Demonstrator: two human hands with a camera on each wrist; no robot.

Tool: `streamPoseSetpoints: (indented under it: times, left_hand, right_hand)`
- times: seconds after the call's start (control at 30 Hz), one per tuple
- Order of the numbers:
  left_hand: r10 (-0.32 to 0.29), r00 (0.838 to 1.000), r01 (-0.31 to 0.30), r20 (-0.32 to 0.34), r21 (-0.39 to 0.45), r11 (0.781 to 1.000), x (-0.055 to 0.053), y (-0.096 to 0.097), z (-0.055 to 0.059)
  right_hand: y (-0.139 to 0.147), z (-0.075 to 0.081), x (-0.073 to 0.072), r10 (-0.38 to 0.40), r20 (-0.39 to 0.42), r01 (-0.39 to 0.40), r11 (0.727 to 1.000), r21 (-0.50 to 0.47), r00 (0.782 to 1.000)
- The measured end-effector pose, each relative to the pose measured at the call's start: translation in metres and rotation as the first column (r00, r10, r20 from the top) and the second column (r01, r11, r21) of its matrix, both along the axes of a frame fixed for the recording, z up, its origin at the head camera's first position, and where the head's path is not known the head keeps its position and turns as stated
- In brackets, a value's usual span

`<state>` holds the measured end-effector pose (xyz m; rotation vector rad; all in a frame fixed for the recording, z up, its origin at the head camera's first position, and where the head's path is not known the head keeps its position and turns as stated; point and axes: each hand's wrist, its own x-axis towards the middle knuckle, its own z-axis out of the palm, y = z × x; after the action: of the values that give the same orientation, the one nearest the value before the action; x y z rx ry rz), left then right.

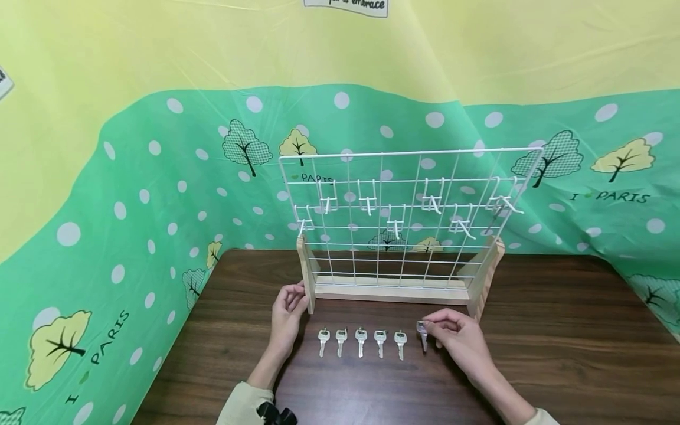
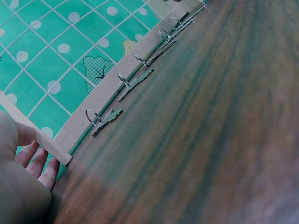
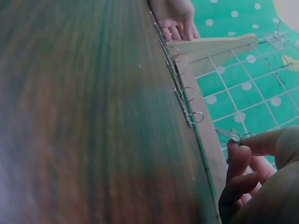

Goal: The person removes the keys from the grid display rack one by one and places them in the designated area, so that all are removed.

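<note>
My right hand (image 1: 458,342) pinches a small metal key (image 1: 422,336) by its head between thumb and fingertips, at the right end of a row. In the right wrist view the key (image 3: 230,134) sticks out past the fingertips, with a ring near its head. Several more keys (image 1: 361,342) lie side by side on the table, blades toward me, each with a ring standing up. My left hand (image 1: 287,313) holds the left wooden leg (image 1: 306,274) of a white wire grid rack (image 1: 393,289), thumb and fingers against its outer side.
White hooks (image 1: 432,203) hang on the grid in two staggered rows, jutting forward. A small grey shape (image 1: 493,221) hangs under the far right hook. The brown wooden table (image 1: 579,342) meets a green and yellow patterned cloth (image 1: 159,177) behind and at the left.
</note>
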<state>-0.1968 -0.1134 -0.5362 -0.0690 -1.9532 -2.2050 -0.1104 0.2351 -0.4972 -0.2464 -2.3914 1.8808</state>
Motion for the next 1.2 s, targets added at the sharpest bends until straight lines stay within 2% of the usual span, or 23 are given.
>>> streamPoseSetpoints:
  times: [0.17,0.33,0.53,0.73,0.93,1.1,1.2]
  left_hand:
    - [0.000,1.000,0.000,-0.002,0.005,1.000,0.000,0.000,0.000]
    - [0.006,1.000,-0.006,-0.012,-0.001,1.000,0.000,-0.001,0.000]
    - [0.005,1.000,-0.005,-0.010,0.002,1.000,0.000,-0.001,-0.001]
    - [0.002,1.000,-0.002,-0.010,-0.002,1.000,0.000,0.000,-0.001]
    - [0.004,1.000,-0.004,-0.005,-0.021,1.000,-0.001,0.000,-0.001]
    - [0.004,1.000,-0.004,0.021,-0.014,1.000,-0.001,-0.001,-0.001]
    - [0.003,1.000,-0.003,0.031,-0.006,1.000,-0.001,-0.001,-0.001]
  right_hand:
    - [0.001,-0.005,0.000,0.038,0.027,-0.040,0.998,0.054,0.999]
    - [0.002,-0.007,-0.001,0.052,0.019,-0.055,0.983,0.173,0.998]
    - [0.004,-0.011,-0.003,0.041,-0.063,-0.014,0.922,0.387,0.997]
    - [0.007,-0.016,-0.003,0.078,-0.116,-0.011,0.870,0.492,0.990]
    - [0.007,-0.019,-0.003,0.086,-0.115,-0.011,0.846,0.534,0.990]
    - [0.007,-0.017,-0.003,0.116,-0.105,-0.042,0.843,0.536,0.988]
    - [0.010,-0.015,-0.003,0.162,-0.099,-0.087,0.847,0.525,0.982]
